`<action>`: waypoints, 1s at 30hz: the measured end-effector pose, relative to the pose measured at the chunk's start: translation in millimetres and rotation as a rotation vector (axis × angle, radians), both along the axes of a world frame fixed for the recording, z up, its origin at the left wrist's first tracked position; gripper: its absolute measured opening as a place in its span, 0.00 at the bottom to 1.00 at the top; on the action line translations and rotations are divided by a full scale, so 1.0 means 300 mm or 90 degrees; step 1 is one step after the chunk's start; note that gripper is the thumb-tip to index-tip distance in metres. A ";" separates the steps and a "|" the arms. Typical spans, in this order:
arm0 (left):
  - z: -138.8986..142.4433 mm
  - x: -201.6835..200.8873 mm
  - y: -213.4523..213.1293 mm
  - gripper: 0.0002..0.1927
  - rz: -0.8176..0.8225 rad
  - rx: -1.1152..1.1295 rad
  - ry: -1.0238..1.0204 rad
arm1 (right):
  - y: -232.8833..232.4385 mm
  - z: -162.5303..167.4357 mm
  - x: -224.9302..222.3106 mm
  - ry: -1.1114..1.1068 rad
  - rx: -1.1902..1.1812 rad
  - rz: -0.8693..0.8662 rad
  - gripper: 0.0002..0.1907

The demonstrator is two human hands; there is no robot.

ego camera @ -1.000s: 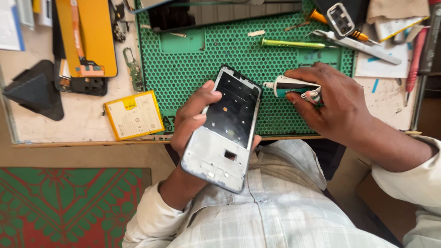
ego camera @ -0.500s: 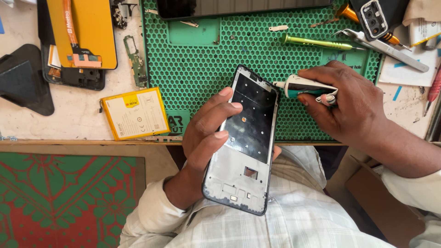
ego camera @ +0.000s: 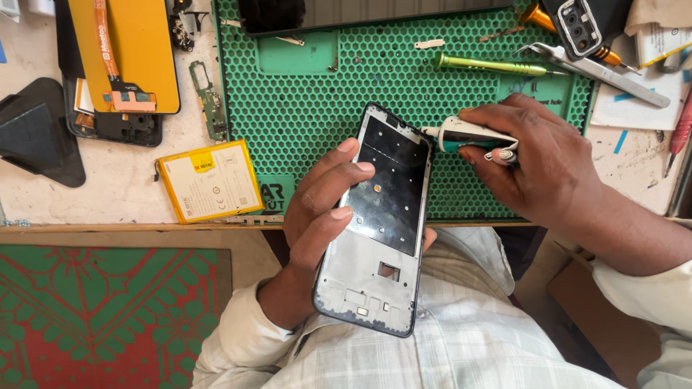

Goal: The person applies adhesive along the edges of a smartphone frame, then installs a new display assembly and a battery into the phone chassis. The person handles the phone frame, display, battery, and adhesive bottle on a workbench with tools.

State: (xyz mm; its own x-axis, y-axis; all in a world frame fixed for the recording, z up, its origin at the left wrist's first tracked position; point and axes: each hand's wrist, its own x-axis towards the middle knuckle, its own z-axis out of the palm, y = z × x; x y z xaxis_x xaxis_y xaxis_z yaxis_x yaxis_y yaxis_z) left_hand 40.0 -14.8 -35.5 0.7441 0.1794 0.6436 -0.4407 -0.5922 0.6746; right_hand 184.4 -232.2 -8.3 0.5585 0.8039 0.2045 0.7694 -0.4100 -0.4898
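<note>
One phone frame (ego camera: 382, 230), one small tube (ego camera: 468, 135), two hands.
Left hand (ego camera: 317, 209) gripping frame above lap; right hand (ego camera: 540, 158) closed round tube, nozzle at frame's top edge, over green mat (ego camera: 317, 108); one yellow battery (ego camera: 209, 180) on surface.

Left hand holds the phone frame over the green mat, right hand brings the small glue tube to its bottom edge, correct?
Not quite. In the head view the right hand brings the glue tube to the top edge of the phone frame, not the bottom. The left hand does hold it over the green mat.
</note>
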 end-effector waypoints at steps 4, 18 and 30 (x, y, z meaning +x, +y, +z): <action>0.001 0.004 -0.004 0.49 0.003 0.002 0.005 | 0.007 0.007 0.006 0.007 0.003 0.005 0.25; 0.039 0.054 -0.002 0.49 -0.010 -0.113 0.038 | 0.027 0.006 0.054 -0.078 0.023 0.111 0.22; -0.010 0.146 0.019 0.50 -0.005 -0.070 0.026 | 0.049 -0.057 0.136 -0.107 0.043 0.130 0.24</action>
State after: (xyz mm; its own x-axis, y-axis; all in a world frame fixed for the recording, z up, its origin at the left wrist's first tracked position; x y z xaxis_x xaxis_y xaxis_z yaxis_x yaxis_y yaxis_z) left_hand 83.9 -9.0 -38.6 0.7709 0.2410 0.5895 -0.4158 -0.5107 0.7525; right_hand 225.3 -217.5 -25.4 0.3401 0.8778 0.3373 0.9057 -0.2093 -0.3686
